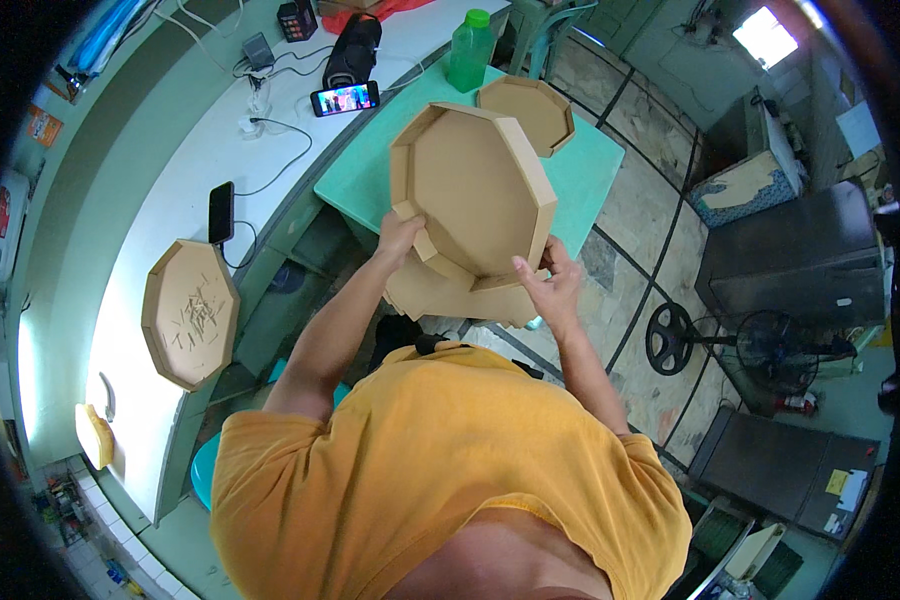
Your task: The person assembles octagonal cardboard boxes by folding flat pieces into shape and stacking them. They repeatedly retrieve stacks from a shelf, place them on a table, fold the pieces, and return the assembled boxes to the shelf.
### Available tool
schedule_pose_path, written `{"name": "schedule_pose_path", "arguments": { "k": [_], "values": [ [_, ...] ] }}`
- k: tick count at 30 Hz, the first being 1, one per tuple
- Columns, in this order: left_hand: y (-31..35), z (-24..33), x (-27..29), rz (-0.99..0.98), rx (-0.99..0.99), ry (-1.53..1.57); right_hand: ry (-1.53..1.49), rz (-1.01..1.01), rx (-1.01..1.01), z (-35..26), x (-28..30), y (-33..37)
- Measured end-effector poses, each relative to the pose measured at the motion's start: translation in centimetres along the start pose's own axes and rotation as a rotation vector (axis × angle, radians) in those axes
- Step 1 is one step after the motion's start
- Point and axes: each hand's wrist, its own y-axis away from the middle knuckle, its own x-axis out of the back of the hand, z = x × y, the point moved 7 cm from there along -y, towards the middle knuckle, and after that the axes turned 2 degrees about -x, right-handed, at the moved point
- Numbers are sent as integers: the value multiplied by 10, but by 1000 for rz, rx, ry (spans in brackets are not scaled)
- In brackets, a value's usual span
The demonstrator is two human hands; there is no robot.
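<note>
An octagonal brown cardboard box with raised walls is tilted up in front of me, over the near side of the green table. My left hand grips its left wall near a lower corner, thumb on the inner side. At the lower right corner my right hand holds the wall, its thumb showing and its other fingers partly hidden behind the cardboard. A flat cardboard flap extends from below the box toward my body; its join to the box is not clear.
Another octagonal cardboard piece lies on the green table, near a green bottle. On the white counter are a cardboard tray with small thin pieces, a dark phone, a lit phone and cables. A fan stands right.
</note>
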Motion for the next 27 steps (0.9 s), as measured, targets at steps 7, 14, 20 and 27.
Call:
{"name": "schedule_pose_path", "arguments": {
  "k": [7, 14, 20, 27],
  "values": [
    [-9, -22, 0, -262, 257, 271, -589, 111, -611, 79, 4, 7],
    [-6, -43, 28, -292, 262, 376, -853, 90, -904, 132, -27, 28],
    [0, -27, 93, -82, -79, -449, -899, -101, -938, 144, -53, 16],
    [72, 45, 337, 799, -252, -907, -999, 348, -826, 228, -22, -94]
  ]
}}
